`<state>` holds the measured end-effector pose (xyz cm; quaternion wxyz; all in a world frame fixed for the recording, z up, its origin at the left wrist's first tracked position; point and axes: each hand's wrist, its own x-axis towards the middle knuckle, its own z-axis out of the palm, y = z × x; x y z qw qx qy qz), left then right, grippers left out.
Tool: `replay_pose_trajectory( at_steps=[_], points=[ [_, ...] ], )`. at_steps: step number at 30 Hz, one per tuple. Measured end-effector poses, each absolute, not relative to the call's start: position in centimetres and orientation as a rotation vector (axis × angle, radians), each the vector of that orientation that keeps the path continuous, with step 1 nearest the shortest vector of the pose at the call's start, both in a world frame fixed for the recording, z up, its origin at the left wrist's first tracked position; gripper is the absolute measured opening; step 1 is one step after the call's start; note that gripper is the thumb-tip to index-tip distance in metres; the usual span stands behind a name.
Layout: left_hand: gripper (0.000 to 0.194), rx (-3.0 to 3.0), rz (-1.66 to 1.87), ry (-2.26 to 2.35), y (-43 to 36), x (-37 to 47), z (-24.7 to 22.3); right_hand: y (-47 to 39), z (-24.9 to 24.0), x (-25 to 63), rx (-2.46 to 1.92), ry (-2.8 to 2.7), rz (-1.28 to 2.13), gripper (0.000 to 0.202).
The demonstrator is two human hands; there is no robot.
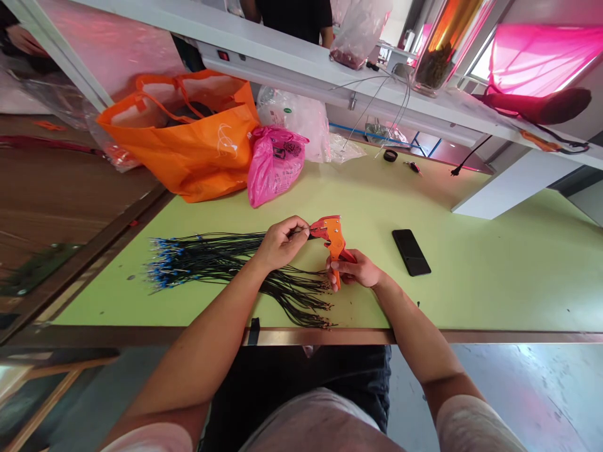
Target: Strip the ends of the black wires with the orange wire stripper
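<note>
My right hand (355, 269) is wrapped round the handles of an orange and red wire stripper (334, 235), held over the green table. At the tool's jaws, my left hand (285, 242) pinches the end of a black wire. A long bundle of black wires (221, 251) lies across the table beneath my left forearm. Blue-tipped ends (167, 260) of the bundle fan out at the left, and copper-coloured ends lie near the table's front edge, below the tool.
Behind stand an orange bag (202, 144), a pink plastic bag (277, 164) and a clear bag (301, 122). To the right lies a black phone (411, 252). A black tape roll (390, 155) sits farther back, under a white shelf (292, 59). A person stands beyond.
</note>
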<state>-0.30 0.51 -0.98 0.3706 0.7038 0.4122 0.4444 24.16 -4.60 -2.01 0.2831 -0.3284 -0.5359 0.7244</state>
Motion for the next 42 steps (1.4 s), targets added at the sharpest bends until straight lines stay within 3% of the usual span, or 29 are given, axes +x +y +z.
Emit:
replay_pose_trajectory(
  at_steps=[12, 26, 30, 35, 39, 42],
  points=[
    [0.023, 1.785, 1.122, 1.000, 0.4, -0.1, -0.7, -4.6, -2.2, 23.9, -0.876, -1.462, 1.910, 0.035],
    [0.024, 1.897, 1.195, 1.074, -0.6, 0.1, -0.1, -4.9, -2.6, 23.2, -0.993, -1.430, 1.661, 0.049],
    [0.027, 1.860, 1.192, 1.059, 0.1, 0.5, -1.3, -4.4, -3.0, 24.1, -0.825, -1.442, 1.892, 0.039],
    [0.032, 1.865, 1.163, 1.117, 1.0, -0.2, -2.0, -3.4, -3.1, 26.3, -0.745, -1.338, 1.982, 0.052],
    [0.030, 2.161, 1.008, 1.085, 0.8, -0.6, -1.7, -2.4, -3.4, 27.6, -0.821, -1.166, 1.785, 0.048],
    [0.030, 2.444, 0.657, 0.990, 0.1, -0.2, -1.9, -1.7, -3.9, 28.0, -0.883, -1.055, 1.696, 0.046]
  ],
)
